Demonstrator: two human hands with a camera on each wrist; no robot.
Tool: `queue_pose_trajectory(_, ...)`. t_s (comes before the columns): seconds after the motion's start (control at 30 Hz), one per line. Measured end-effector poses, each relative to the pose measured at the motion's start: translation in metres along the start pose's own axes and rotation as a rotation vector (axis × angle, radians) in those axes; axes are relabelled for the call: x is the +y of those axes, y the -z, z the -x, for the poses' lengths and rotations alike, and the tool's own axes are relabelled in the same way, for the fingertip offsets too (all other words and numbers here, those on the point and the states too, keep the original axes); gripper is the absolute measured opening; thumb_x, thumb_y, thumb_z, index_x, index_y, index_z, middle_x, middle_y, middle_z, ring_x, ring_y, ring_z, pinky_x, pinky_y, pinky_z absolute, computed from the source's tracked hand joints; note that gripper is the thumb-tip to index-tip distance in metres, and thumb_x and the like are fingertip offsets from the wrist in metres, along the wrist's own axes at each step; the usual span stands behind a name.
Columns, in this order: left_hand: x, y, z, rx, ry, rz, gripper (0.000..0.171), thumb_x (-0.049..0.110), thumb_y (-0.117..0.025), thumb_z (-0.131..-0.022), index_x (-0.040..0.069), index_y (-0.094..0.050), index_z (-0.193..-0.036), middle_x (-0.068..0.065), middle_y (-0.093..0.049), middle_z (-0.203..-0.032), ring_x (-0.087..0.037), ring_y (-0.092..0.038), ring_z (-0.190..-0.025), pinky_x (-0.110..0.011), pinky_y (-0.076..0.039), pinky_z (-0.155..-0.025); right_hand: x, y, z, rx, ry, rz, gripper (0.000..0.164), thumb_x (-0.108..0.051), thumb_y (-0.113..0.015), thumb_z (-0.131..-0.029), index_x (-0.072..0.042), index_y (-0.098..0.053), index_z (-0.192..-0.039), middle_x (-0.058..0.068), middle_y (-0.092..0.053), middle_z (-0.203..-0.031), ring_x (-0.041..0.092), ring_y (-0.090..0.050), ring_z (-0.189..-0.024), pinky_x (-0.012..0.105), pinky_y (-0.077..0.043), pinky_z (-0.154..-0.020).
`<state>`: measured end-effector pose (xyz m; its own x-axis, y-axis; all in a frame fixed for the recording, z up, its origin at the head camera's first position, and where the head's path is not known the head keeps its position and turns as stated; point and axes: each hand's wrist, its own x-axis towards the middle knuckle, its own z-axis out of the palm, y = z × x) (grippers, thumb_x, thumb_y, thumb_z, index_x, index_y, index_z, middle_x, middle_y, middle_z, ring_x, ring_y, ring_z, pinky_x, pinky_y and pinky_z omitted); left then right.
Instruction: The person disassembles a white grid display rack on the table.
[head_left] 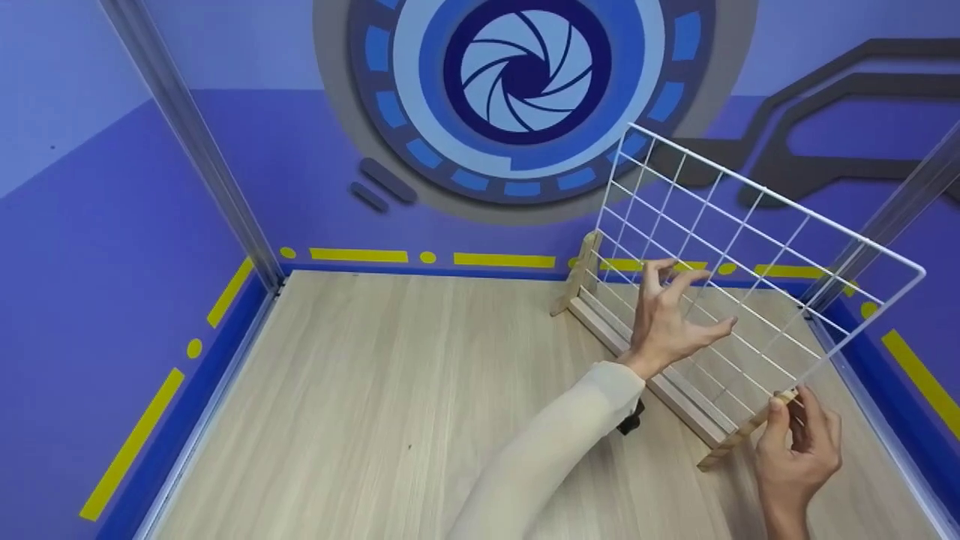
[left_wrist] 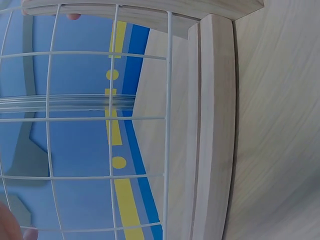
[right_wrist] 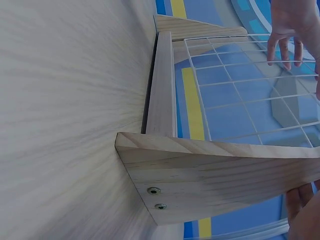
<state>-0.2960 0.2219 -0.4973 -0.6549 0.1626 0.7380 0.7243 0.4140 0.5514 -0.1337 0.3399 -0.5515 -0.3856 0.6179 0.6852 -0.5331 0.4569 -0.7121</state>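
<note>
A white wire grid panel (head_left: 765, 187) stands upright, leaning, in a wooden stand with two base rails (head_left: 679, 403). The stand has a near wooden side piece (head_left: 729, 448) and a far side piece (head_left: 581, 277). My right hand (head_left: 806, 446) pinches the top of the near side piece, beside the grid's lower corner. Two metal fasteners (right_wrist: 154, 190) show on that piece's outer face in the right wrist view. My left hand (head_left: 667, 315) is in front of the grid, fingers spread and slightly bent. Whether it touches the wires I cannot tell.
The stand rests on a light wood-grain tabletop (head_left: 375, 390). A blue patterned wall (head_left: 262, 165) rises behind, with metal posts (head_left: 187, 135) at the corners. A small black object (head_left: 631, 418) shows beneath the left sleeve (head_left: 555, 442).
</note>
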Motion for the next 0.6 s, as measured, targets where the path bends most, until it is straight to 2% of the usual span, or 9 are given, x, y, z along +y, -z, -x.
queue_pose_trajectory(0.33, 0.006, 0.002, -0.006, -0.008, -0.015, -0.025, 0.068, 0.049, -0.095, -0.074, 0.021, -0.071, -0.13, -0.008, -0.049, -0.138, -0.018, -0.049, -0.136, -0.009, -0.036, -0.102, 0.008, 0.004, 0.0, 0.014, -0.008, 0.03, 0.035, 0.014, -0.07, -0.091, 0.017, -0.069, -0.126, -0.004, -0.062, -0.105, 0.003, -0.07, -0.098, 0.012, -0.055, -0.093)
queue_pose_trajectory(0.6, 0.008, 0.005, -0.012, 0.001, -0.013, -0.022, 0.066, 0.048, -0.096, -0.072, 0.022, -0.072, -0.128, -0.008, -0.05, -0.136, -0.016, -0.051, -0.129, -0.01, -0.036, -0.101, 0.007, 0.003, 0.0, 0.003, 0.003, -0.022, 0.034, 0.014, -0.069, -0.091, 0.02, -0.067, -0.125, -0.003, -0.063, -0.107, 0.005, -0.071, -0.097, 0.013, -0.056, -0.091)
